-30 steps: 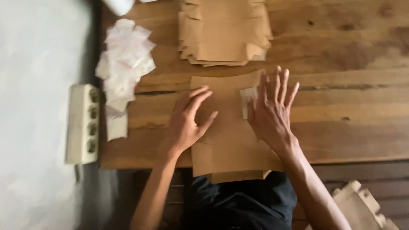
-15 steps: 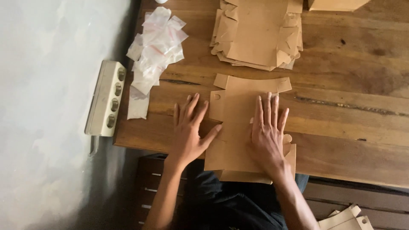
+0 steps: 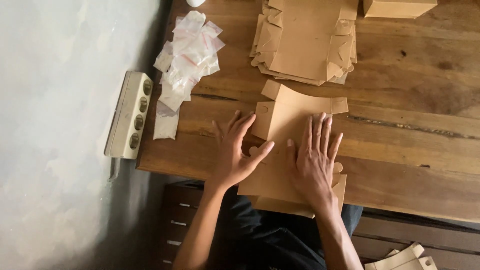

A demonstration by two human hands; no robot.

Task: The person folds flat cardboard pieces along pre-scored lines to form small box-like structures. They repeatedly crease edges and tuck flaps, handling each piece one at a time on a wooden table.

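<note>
Left hand (image 3: 239,152) shifted onto cardboard blank (image 3: 287,120), side flap lifted, right hand (image 3: 312,160) flat

Left hand (image 3: 239,152) shifted right since half a second ago, off the bare wooden table (image 3: 410,130) and onto the left edge of the flat cardboard box blank (image 3: 287,135), thumb now reaching across toward the right hand (image 3: 312,160). Right hand nearly where it was, fingers spread a little wider, thumb out to the left. Left panel of the blank now lifted and tilted up off the table, no longer lying flat; far flap also raised and bowed, its far-left corner tipped upward. A second ago, blank fully flat with a small white piece under the right hand's fingers; that piece no longer visible.
</note>
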